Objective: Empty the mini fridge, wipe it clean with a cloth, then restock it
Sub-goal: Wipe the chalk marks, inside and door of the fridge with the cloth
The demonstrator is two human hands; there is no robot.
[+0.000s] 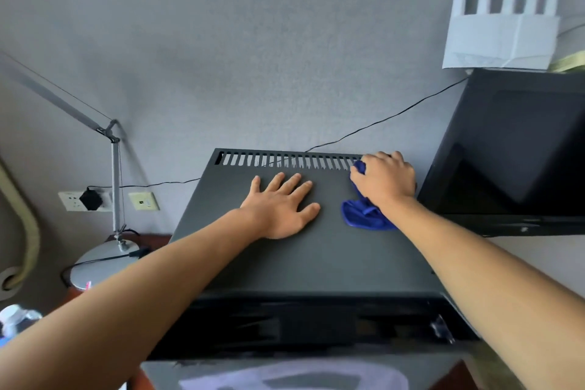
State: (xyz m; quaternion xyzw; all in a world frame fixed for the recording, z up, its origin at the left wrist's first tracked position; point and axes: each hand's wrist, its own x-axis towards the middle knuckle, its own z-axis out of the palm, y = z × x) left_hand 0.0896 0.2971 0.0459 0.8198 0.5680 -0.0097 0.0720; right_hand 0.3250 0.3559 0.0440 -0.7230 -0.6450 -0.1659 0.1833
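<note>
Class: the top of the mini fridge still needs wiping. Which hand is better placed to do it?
Right. The right hand already grips the blue cloth on the fridge top; the left hand lies flat, holding nothing.

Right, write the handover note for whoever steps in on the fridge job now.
Hands: left hand lies flat, fingers spread, on the mini fridge top. Right hand grips the blue cloth at the back right corner, by the vent slots.
Things: the cloth trails from under the right hand onto the top panel. The fridge interior is not visible from here, and no stock can be identified.
Done: wiping of the top is under way; how much is covered cannot be told.
Left: finish the top, check whether the inside is emptied and wiped, then restock.
</note>
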